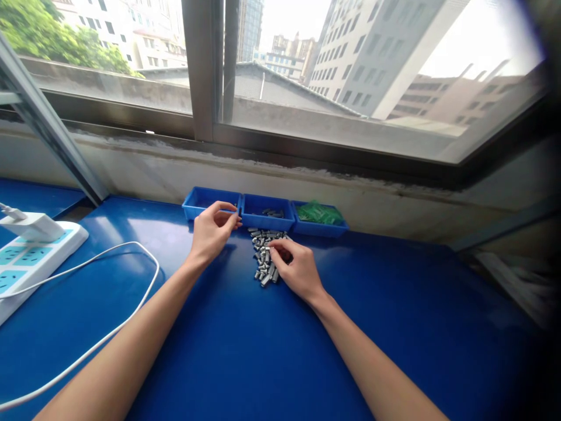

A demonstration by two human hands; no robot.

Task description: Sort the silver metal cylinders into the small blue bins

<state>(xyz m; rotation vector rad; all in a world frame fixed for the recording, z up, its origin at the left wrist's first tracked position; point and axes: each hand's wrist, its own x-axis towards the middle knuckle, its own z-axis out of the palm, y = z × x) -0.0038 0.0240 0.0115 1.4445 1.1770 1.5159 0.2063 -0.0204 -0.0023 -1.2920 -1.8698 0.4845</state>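
A heap of small silver metal fittings, some short and some longer cylinders, lies on the blue tabletop. My right hand is at the heap's right side, thumb and fingertips pinched together among the pieces; what is between them is too small to name. Up by the front of the left blue bin, my left hand is closed in a pinch, its fingertips near the middle bin's edge. Whatever it holds is hidden. The middle blue bin contains a few dark metal pieces, and the right blue bin holds green plastic pieces.
The three bins stand in a row against the wall below a window. At the left lie a white power strip with a plugged-in adapter and a looping white cable. A metal frame post rises behind.
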